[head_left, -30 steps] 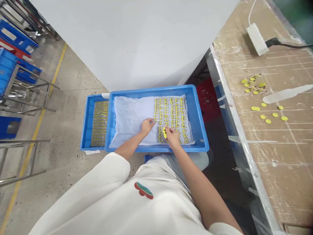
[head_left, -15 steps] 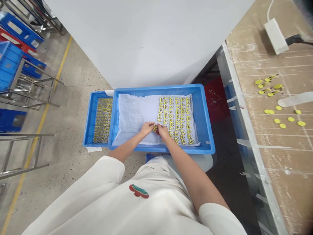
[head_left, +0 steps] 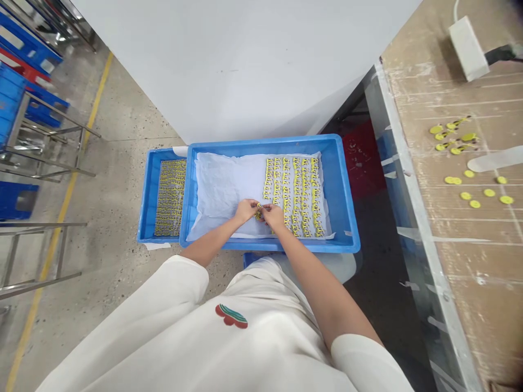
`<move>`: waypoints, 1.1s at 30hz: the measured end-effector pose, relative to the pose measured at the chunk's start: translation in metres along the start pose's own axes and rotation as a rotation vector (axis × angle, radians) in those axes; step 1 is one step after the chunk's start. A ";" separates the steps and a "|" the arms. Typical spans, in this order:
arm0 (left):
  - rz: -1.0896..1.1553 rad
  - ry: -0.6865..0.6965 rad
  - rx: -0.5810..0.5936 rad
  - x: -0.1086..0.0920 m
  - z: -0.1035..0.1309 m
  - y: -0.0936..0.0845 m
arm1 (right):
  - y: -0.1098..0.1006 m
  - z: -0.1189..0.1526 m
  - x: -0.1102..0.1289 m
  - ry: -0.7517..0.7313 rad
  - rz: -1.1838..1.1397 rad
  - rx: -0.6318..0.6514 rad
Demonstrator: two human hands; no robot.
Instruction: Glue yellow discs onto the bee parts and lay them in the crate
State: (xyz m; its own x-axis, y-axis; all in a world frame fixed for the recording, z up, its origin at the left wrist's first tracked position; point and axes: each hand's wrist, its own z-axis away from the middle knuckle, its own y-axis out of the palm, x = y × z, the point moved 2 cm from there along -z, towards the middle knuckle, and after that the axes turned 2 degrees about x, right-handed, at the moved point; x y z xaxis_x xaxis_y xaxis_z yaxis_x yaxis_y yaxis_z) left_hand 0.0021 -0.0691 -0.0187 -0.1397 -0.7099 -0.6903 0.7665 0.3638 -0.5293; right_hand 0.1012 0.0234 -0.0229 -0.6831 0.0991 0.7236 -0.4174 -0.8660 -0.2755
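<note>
Two bare hands meet above a white cloth (head_left: 218,185) in a large blue bin (head_left: 265,142), the left hand (head_left: 246,210) and the right hand (head_left: 273,215) drawn together at a small bunch of yellow pieces (head_left: 258,214); both are pinched narrow on the bunch, though which one bears its weight cannot be told, nor whether it touches the cloth. Six rows of yellow pieces (head_left: 305,190) fill the cloth's right side, their long axes running near to far; the leftmost row (head_left: 267,178) stops short, its near end just beyond the hands, leaving the bunch on the near side of that end and slightly left of its line. Right of the bunch, the right hand is closer to the rows, its forearm slanting in from the near right; the left hand reaches in from the near left, farther from them; the long axis of any single piece in the bunch is too small to read.
</note>
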 end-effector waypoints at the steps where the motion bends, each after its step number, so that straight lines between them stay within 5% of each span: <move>1: -0.019 0.011 -0.002 -0.001 0.000 -0.001 | -0.002 -0.001 0.000 -0.027 0.038 -0.017; 9: -0.120 0.045 -0.007 -0.007 0.000 -0.002 | -0.011 -0.008 0.005 -0.159 0.265 -0.152; 22: -0.114 0.010 -0.032 -0.004 -0.001 0.001 | -0.029 0.015 0.010 -0.176 0.472 -0.155; 33: -0.120 0.066 -0.082 -0.017 -0.005 0.002 | -0.024 0.012 0.021 -0.180 0.717 -0.181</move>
State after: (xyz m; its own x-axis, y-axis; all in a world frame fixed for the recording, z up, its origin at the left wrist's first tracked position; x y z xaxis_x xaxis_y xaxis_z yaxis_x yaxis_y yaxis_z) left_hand 0.0030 -0.0531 -0.0111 -0.2701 -0.7107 -0.6496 0.6884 0.3292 -0.6463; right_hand 0.1037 0.0405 0.0067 -0.7223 -0.5522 0.4163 -0.0105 -0.5931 -0.8050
